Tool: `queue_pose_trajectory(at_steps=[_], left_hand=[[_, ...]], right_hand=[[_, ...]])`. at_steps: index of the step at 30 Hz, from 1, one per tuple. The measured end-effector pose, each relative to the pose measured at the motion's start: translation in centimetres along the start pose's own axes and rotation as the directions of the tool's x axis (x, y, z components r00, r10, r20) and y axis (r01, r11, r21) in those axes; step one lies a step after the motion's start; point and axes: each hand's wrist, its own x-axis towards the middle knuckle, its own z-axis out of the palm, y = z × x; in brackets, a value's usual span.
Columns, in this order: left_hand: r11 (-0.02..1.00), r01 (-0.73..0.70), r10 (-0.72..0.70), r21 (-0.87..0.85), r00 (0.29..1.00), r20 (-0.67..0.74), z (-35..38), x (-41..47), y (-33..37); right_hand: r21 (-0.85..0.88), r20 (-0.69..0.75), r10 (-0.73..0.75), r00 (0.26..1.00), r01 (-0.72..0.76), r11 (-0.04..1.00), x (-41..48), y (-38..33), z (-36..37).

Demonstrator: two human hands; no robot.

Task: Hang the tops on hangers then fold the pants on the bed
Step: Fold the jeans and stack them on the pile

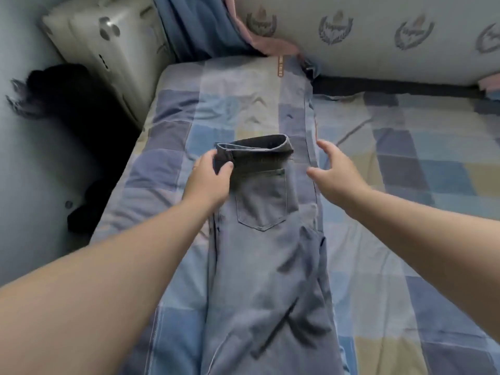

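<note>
A pair of grey jeans [267, 266] lies lengthwise down the middle of a bed [405, 212] covered in a blue checked quilt, back pocket [261, 201] facing up and waistband turned towards the headboard. The left hand [209, 180] pinches the waistband's left corner between thumb and fingers, where the band stands open in a loop. The right hand [334, 171], fingers spread and holding nothing, hovers just beside the jeans' right edge. A white case [108, 50] stands left of the bed, and a patterned cushion [378, 36] runs along the bed's far side.
</note>
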Motion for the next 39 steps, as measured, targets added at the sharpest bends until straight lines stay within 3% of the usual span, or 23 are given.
queue_pose_trajectory(at_steps=[6,10,19,26,31,35,39], left_hand=[[0.963,-0.086,0.033,0.256,0.979,0.203,4.5,-7.9,-6.3],[0.897,-0.184,0.064,0.403,0.954,0.293,4.5,-13.2,-7.2],[0.867,-0.26,0.059,0.425,0.901,0.43,-0.9,-26.4,-6.1],[0.92,-0.094,-0.114,0.38,0.865,0.489,-4.3,-39.2,-8.7],[0.936,0.065,-0.257,0.346,0.798,0.545,-3.2,-48.1,-12.6],[0.892,0.275,-0.438,0.358,0.72,0.538,-1.4,-54.3,-15.7],[0.83,0.43,-0.555,0.356,0.695,0.456,1.0,-58.0,-17.5]], right_hand=[[-0.353,0.21,0.128,0.969,-0.047,0.935,-6.0,6.7,4.8],[-0.523,0.278,0.159,0.947,0.01,0.852,-10.6,7.5,4.7],[-0.599,0.349,0.202,0.915,0.052,0.799,-24.6,5.3,1.3],[-0.574,0.354,0.304,0.885,-0.051,0.817,-37.4,4.8,-0.5],[-0.332,0.348,0.367,0.863,-0.253,0.909,-45.1,8.5,-1.0],[-0.232,0.356,0.469,0.808,-0.41,0.882,-50.3,13.9,-1.1],[-0.196,0.358,0.563,0.745,-0.529,0.826,-53.7,19.5,-1.1]])
